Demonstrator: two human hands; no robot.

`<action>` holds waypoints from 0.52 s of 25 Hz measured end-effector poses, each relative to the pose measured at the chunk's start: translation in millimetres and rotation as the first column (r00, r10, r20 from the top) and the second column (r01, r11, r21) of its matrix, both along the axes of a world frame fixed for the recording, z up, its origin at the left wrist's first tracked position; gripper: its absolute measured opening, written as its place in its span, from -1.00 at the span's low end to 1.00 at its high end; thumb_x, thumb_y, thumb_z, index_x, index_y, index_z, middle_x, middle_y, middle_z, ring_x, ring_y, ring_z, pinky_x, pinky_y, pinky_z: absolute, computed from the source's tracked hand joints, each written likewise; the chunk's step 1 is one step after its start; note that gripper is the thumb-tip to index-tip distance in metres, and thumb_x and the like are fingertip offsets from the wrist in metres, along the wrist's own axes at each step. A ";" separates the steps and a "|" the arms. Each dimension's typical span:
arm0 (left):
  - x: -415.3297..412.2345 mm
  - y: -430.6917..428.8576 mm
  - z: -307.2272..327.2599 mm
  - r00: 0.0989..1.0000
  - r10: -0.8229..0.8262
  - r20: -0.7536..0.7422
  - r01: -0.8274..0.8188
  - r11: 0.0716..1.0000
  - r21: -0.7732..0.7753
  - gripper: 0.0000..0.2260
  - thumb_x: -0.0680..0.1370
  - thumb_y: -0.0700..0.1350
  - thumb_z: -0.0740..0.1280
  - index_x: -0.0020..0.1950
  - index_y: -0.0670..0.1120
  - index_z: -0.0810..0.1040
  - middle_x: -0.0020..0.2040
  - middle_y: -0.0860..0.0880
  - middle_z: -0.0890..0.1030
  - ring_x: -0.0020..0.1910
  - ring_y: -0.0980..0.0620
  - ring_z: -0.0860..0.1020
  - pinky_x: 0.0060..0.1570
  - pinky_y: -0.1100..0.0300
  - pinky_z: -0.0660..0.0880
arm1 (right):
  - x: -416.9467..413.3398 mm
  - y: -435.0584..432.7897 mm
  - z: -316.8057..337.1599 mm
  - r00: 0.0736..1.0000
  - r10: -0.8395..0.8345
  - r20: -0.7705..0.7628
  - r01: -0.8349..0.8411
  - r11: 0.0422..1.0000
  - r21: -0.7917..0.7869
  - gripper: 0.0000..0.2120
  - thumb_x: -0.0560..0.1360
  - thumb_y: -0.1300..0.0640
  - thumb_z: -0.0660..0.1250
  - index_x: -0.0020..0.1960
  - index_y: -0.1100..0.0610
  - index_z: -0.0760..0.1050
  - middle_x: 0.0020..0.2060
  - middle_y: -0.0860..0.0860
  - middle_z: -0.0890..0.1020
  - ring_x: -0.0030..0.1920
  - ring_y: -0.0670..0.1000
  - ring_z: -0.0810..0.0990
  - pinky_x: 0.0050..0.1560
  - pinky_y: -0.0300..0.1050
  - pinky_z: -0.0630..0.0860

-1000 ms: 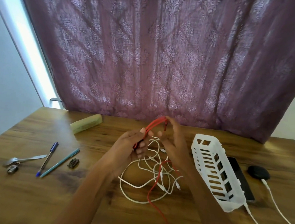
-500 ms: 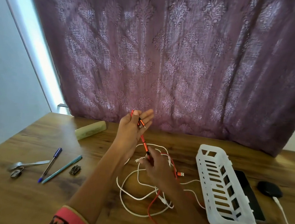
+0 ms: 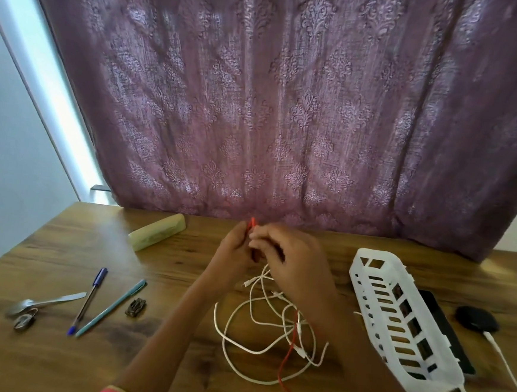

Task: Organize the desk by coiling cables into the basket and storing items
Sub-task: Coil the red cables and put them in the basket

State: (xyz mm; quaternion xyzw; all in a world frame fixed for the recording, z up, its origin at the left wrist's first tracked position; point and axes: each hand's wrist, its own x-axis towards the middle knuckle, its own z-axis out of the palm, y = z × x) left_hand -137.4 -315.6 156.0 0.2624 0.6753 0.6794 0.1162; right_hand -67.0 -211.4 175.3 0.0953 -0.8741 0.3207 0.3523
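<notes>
My left hand (image 3: 234,249) and my right hand (image 3: 292,260) meet above the middle of the wooden desk (image 3: 176,359), fingers curled round a red cable (image 3: 252,223). A short loop of it sticks up between them. The rest of the red cable trails down past my right forearm toward the desk's near edge. Below the hands lies a tangle of white cables (image 3: 265,329). A white slotted basket (image 3: 395,324) lies to the right, holding nothing that I can see.
At the left lie a spoon (image 3: 44,301), a small metal clip (image 3: 24,321), a blue pen (image 3: 88,300), a teal pen (image 3: 112,306) and a small dark clip (image 3: 135,306). A pale yellow case (image 3: 156,235) sits at the back. A black phone (image 3: 447,331) and a black puck (image 3: 476,318) with a white cord lie right of the basket.
My left hand came down from its raised position and my right hand rose to meet it. Both now hold the red cable together near the back of the desk.
</notes>
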 end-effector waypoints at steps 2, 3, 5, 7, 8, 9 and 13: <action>4.8 -5.6 8.6 0.996 -0.058 0.074 0.056 0.998 0.028 -0.80 0.61 -0.29 0.05 -0.09 -0.21 0.44 -0.37 0.01 0.50 -0.41 0.17 0.47 -0.43 0.35 0.40 | -7.4 5.7 18.5 0.998 -0.026 0.049 0.027 1.000 -0.010 -0.90 0.45 0.01 0.37 -0.12 0.04 0.56 -0.24 -0.12 0.66 -0.22 -0.13 0.61 -0.17 -0.11 0.55; 7.1 -7.8 12.6 0.990 -0.078 0.113 0.074 0.996 0.042 -0.75 0.62 -0.24 0.03 -0.13 -0.19 0.45 -0.41 0.00 0.48 -0.46 0.15 0.45 -0.47 0.34 0.38 | -11.5 8.8 26.2 0.998 -0.036 0.059 0.037 0.999 -0.018 -0.89 0.41 0.01 0.42 -0.15 0.03 0.56 -0.27 -0.14 0.64 -0.25 -0.16 0.59 -0.19 -0.13 0.54; 10.7 -11.9 18.1 0.972 -0.125 0.197 0.111 0.990 0.084 -0.67 0.64 -0.12 -0.01 -0.19 -0.15 0.45 -0.48 0.00 0.43 -0.48 0.07 0.37 -0.49 0.30 0.33 | -22.8 16.1 35.2 0.998 -0.040 0.047 0.043 0.998 -0.049 -0.88 0.32 0.02 0.49 -0.25 0.00 0.57 -0.32 -0.15 0.57 -0.28 -0.19 0.53 -0.24 -0.21 0.47; 11.7 -14.8 23.5 0.939 -0.192 0.286 0.144 0.973 0.181 -0.58 0.63 0.06 -0.04 -0.22 -0.13 0.45 -0.52 0.00 0.36 -0.51 0.04 0.26 -0.48 0.29 0.34 | -34.4 25.0 36.6 0.998 -0.008 0.054 0.017 0.987 -0.158 -0.91 0.32 0.06 0.49 -0.29 -0.07 0.60 -0.32 -0.10 0.58 -0.28 -0.14 0.51 -0.24 -0.18 0.44; 11.0 -15.9 25.3 0.920 -0.227 0.318 0.156 0.960 0.233 -0.56 0.60 0.12 -0.02 -0.25 -0.12 0.45 -0.54 0.01 0.33 -0.54 0.06 0.22 -0.48 0.29 0.36 | -38.8 29.3 33.8 0.999 0.002 0.050 0.010 0.972 -0.234 -0.88 0.35 0.10 0.47 -0.28 -0.11 0.61 -0.31 -0.08 0.60 -0.28 -0.08 0.53 -0.21 -0.12 0.45; 10.4 -16.5 28.3 0.905 -0.258 0.340 0.165 0.946 0.278 -0.58 0.56 0.15 0.03 -0.28 -0.11 0.45 -0.55 0.02 0.30 -0.58 0.08 0.20 -0.48 0.29 0.37 | -42.4 33.7 28.7 0.999 -0.012 0.036 0.022 0.953 -0.302 -0.85 0.38 0.13 0.45 -0.25 -0.13 0.61 -0.31 -0.08 0.62 -0.27 -0.02 0.55 -0.19 -0.07 0.47; 3.0 -15.4 38.6 0.856 -0.346 0.385 0.144 0.873 0.466 -0.67 0.53 0.11 0.12 -0.27 -0.08 0.45 -0.56 0.05 0.31 -0.63 0.14 0.24 -0.40 0.29 0.44 | -42.0 38.3 -12.8 0.981 -0.174 0.090 0.195 0.923 -0.332 -0.88 0.51 0.12 0.30 -0.06 0.01 0.63 -0.33 -0.10 0.63 -0.34 -0.14 0.56 -0.25 -0.20 0.48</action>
